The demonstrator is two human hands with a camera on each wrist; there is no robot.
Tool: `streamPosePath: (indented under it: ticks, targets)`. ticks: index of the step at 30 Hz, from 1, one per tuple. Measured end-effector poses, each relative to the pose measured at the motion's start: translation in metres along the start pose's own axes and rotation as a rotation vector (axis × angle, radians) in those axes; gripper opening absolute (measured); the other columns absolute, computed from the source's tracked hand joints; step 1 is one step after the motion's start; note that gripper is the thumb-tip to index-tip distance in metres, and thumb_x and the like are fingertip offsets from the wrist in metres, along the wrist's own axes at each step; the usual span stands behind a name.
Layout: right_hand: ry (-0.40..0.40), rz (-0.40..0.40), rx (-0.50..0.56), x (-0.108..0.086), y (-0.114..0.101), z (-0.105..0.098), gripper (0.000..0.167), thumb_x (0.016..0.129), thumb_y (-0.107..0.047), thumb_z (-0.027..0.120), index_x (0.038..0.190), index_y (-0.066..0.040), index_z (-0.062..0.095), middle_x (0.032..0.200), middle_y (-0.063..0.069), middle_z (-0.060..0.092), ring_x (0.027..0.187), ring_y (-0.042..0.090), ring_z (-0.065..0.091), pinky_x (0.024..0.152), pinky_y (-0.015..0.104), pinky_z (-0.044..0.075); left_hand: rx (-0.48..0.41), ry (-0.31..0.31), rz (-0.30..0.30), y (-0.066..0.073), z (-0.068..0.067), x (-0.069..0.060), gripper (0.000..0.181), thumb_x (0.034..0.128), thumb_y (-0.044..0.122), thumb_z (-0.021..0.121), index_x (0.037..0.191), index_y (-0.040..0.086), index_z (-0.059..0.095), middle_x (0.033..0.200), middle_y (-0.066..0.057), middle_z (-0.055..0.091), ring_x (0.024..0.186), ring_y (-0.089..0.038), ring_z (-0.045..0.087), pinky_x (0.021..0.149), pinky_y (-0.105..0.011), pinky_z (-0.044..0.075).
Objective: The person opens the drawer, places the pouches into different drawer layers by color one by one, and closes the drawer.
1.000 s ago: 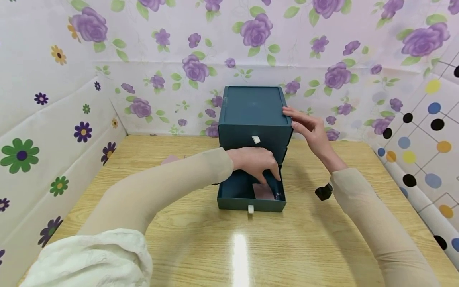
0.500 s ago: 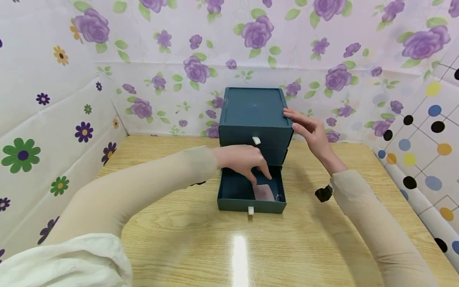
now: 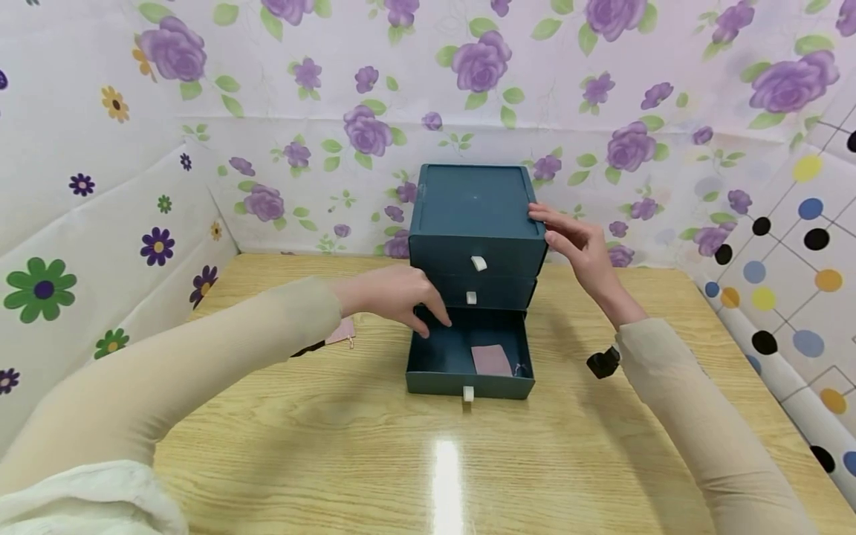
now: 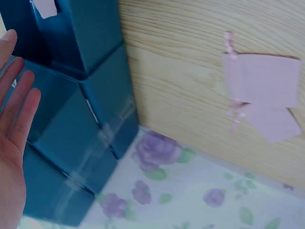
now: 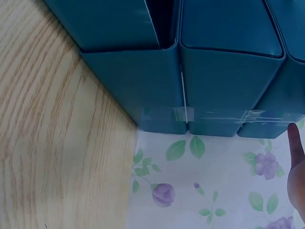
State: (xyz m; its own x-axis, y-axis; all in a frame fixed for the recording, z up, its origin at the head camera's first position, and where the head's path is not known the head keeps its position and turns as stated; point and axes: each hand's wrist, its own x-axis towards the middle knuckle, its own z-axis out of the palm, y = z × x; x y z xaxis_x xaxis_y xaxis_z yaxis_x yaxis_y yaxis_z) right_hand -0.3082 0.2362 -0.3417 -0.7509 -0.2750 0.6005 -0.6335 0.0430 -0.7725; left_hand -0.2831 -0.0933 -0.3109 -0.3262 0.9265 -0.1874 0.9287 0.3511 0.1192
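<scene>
A dark blue drawer cabinet (image 3: 475,200) of three stacked units stands at the back of the table. Its bottom drawer (image 3: 438,383) is pulled out, and a small pink pouch (image 3: 491,360) with a drawstring lies inside at the right. My left hand (image 3: 394,293) hovers over the drawer's left side, fingers loosely bent and holding nothing. My right hand (image 3: 578,249) touches the cabinet's top right edge with relaxed fingers. Two more pink pouches (image 4: 267,78) overlap on the table left of the cabinet; in the head view the left arm partly hides them.
White pull tabs (image 3: 478,263) mark the drawer fronts. Clear tape (image 5: 205,116) runs across the units' sides. Flowered cloth (image 3: 301,111) hangs close behind the cabinet. The wooden table (image 3: 374,461) extends in front and to both sides.
My left hand has come out of the bottom drawer and moved left, leaving the pink pouch lying inside it. The right hand stays at the cabinet's edge.
</scene>
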Motion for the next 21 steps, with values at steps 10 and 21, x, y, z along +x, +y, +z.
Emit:
streamPosePath:
  ticks: [10,21]
  targets:
    - [0.029,-0.036,-0.003,0.001,0.004,0.006,0.032,0.099,-0.007,0.054,0.128,0.003,0.063,0.147,0.010,0.055,0.148,0.021,0.036,0.119,0.028,0.036,-0.023,0.129,-0.046,-0.013,-0.005,-0.036,0.036,0.0876,0.033,0.074,0.122,0.022,0.073,0.123,0.002,0.072,0.111,-0.015,0.070,0.085,-0.033,0.061]
    - [0.022,-0.064,0.012,-0.001,0.007,0.009,0.033,0.099,-0.009,0.053,0.129,0.005,0.060,0.148,0.012,0.053,0.150,0.021,0.033,0.125,0.041,0.027,-0.087,0.227,-0.110,-0.027,0.004,-0.062,0.037,0.0866,0.028,0.076,0.123,0.020,0.072,0.121,0.001,0.073,0.110,-0.016,0.070,0.081,-0.029,0.061]
